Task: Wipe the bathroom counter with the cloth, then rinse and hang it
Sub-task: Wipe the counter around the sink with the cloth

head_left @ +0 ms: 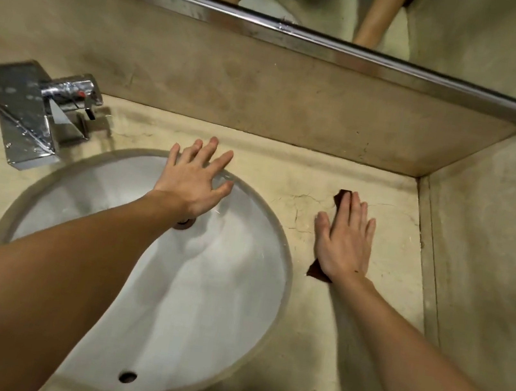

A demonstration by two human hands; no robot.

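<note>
Now the cloth (340, 197), dark brown, is seen lying on the counter (394, 223) to the right of the sink (234, 293), almost wholly covered by the right hand (346, 239). That hand is laid flat on it, palm down, with the fingers straight and held close together; only a far corner beyond the fingertips and a near corner by the wrist are left showing. The left hand (193, 181) is stretched out over the far rim of the sink, its fingers spread wide and nothing held in it; whether the fingertips touch the counter cannot be told. A drain (184, 223) is partly hidden under the left wrist, and an overflow hole (127, 377) is set in the near wall of the basin. A chrome faucet (43, 114) is mounted at the far left. A mirror (477, 37) with a metal frame is fixed along the far wall, and both forearms are reflected in it.
</note>
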